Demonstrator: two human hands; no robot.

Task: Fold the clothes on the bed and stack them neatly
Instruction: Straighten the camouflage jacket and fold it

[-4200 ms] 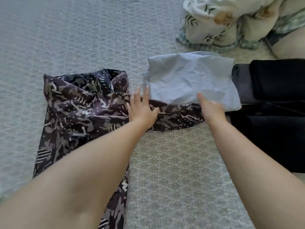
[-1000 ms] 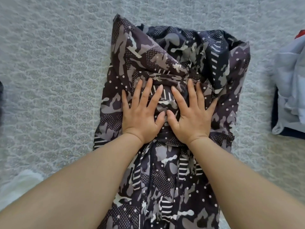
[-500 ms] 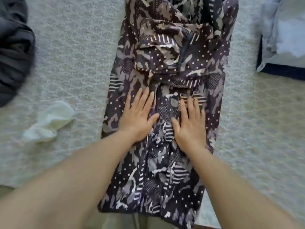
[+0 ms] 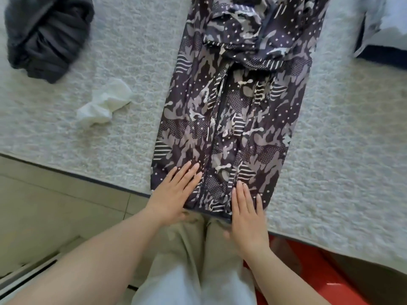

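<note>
The camouflage jacket [image 4: 237, 102] lay flat in a long strip across the bed [image 4: 343, 137], its hem at the near edge. The left hand [image 4: 176, 194] and right hand [image 4: 247, 216] pressed flat on the hem, fingers straight. A white cloth [image 4: 105, 104] and a dark garment [image 4: 46, 34] lay toward the bed's left side.

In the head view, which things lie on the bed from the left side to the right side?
Dark bundle → white cloth → camo garment → light blue clothes.
</note>
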